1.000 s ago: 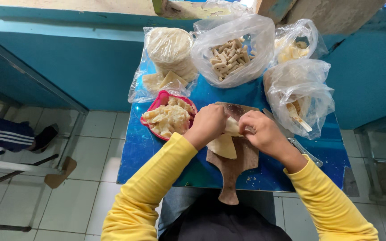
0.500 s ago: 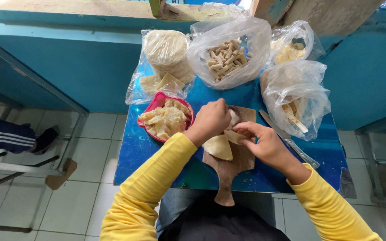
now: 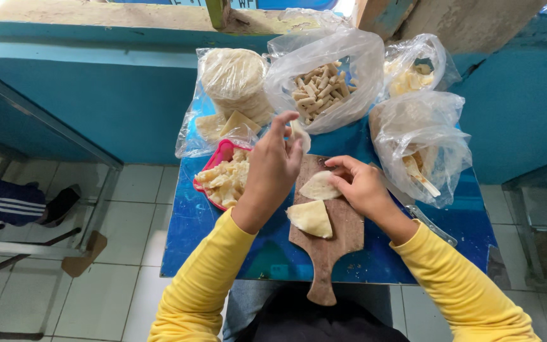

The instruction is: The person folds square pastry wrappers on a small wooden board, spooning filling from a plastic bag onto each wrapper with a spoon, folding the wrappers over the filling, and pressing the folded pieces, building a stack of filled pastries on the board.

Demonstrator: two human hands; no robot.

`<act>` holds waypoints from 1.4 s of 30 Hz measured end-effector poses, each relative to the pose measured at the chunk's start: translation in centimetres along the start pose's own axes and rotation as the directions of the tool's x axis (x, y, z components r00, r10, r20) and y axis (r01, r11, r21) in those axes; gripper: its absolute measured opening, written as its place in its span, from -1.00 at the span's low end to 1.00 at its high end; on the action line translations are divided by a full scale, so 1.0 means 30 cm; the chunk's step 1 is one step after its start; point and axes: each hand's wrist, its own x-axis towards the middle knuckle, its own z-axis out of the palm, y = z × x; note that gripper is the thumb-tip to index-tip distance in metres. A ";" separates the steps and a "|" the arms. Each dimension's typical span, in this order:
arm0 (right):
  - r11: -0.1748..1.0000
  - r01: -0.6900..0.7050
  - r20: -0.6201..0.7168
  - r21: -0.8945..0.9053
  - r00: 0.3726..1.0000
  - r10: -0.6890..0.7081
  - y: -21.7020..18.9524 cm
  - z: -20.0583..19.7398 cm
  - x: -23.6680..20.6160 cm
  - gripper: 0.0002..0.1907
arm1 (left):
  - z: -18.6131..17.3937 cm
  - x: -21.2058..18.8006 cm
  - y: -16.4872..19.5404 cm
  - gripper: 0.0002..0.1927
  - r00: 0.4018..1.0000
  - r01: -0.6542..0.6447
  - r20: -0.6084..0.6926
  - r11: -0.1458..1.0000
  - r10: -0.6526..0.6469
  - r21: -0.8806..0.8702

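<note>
Two hands: both over a wooden cutting board (image 3: 337, 234) on a small blue table (image 3: 191, 234), sleeves bright yellow.
Left hand (image 3: 273, 168): raised above the board's upper left corner, fingers loosely curled, thumb and forefinger pinching a small pale piece of wrapper (image 3: 299, 134); the rest of the hand is slack.
Right hand (image 3: 361, 187): lowered to the board, fingertips pressing on the rounded wrapper piece (image 3: 319, 187) at its right edge; it touches rather than lifts it.
Second piece on the board: a triangular wrapper piece (image 3: 311, 218) lies flat just below the rounded one, untouched, near the left wrist.
Pink bowl (image 3: 213, 166): just left of the board, under the left forearm, heaped with pale torn scraps (image 3: 226, 180).
Bags behind: a clear bag with a stack of round wrappers (image 3: 235, 79) at the left, a bag of short tan sticks (image 3: 318, 88) in the middle, two more clear bags (image 3: 422, 136) at the right, contents hard to make out.
Board handle: points toward the person's lap.
Floor: white tiles, a metal frame at the left.
</note>
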 end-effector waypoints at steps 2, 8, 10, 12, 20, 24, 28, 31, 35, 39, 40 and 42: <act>0.992 0.002 -0.062 -0.128 0.998 -0.010 0.002 0.009 0.006 -0.65 | 0.005 -0.013 -0.009 -0.52 1.000 0.017 0.020 1.000 -0.017 -0.021; 0.990 0.052 -0.143 -0.130 0.987 -0.071 0.012 0.015 0.001 -0.57 | 0.045 -0.060 -0.039 -0.45 0.994 0.045 0.098 0.998 -0.040 -0.051; 0.990 0.051 -0.161 -0.134 0.984 -0.073 0.007 0.022 0.001 -0.55 | 0.048 -0.074 -0.046 -0.43 0.994 0.027 0.106 0.999 -0.023 -0.034; 0.964 -0.020 -0.162 -0.264 0.986 -0.024 0.000 0.024 -0.004 -0.53 | 0.051 -0.082 -0.047 -0.42 0.989 0.035 0.148 0.998 -0.027 -0.053; 0.879 -0.095 0.127 0.467 0.991 0.040 0.051 -0.044 -0.007 -0.58 | 0.068 -0.088 -0.057 -0.35 0.837 0.237 0.547 0.919 -0.029 -0.314; 0.906 -0.131 0.155 0.403 0.985 0.073 0.094 -0.029 -0.001 -0.52 | 0.104 -0.101 -0.089 -0.33 0.869 0.191 0.489 0.964 -0.078 -0.186; 0.995 -0.058 -0.065 -0.077 0.996 0.053 0.089 0.006 -0.028 -0.54 | 0.138 -0.136 -0.113 -0.33 0.938 0.002 0.346 0.998 0.020 -0.064; 0.988 0.012 -0.119 -0.152 0.992 -0.031 0.062 0.021 -0.040 -0.54 | 0.150 -0.146 -0.115 -0.35 0.922 0.076 0.378 0.996 -0.086 0.039; 0.981 0.049 -0.128 -0.185 0.989 -0.073 0.030 0.028 -0.044 -0.52 | 0.121 -0.153 -0.097 -0.53 0.944 -0.065 0.329 0.966 -0.022 0.250; 0.972 0.056 -0.132 -0.227 0.987 -0.087 0.016 0.023 -0.050 -0.48 | 0.037 -0.156 -0.099 -0.63 0.829 -0.158 0.553 0.917 -0.079 0.367; 0.971 0.034 -0.131 -0.238 0.989 -0.067 0.014 0.021 -0.050 -0.47 | 0.025 -0.156 -0.099 -0.61 0.773 -0.204 0.631 0.913 -0.071 0.352; 0.966 0.073 -0.134 -0.250 0.985 -0.109 0.009 0.017 -0.050 -0.46 | 0.025 -0.161 -0.094 -0.56 0.729 -0.263 0.679 0.882 -0.084 0.392</act>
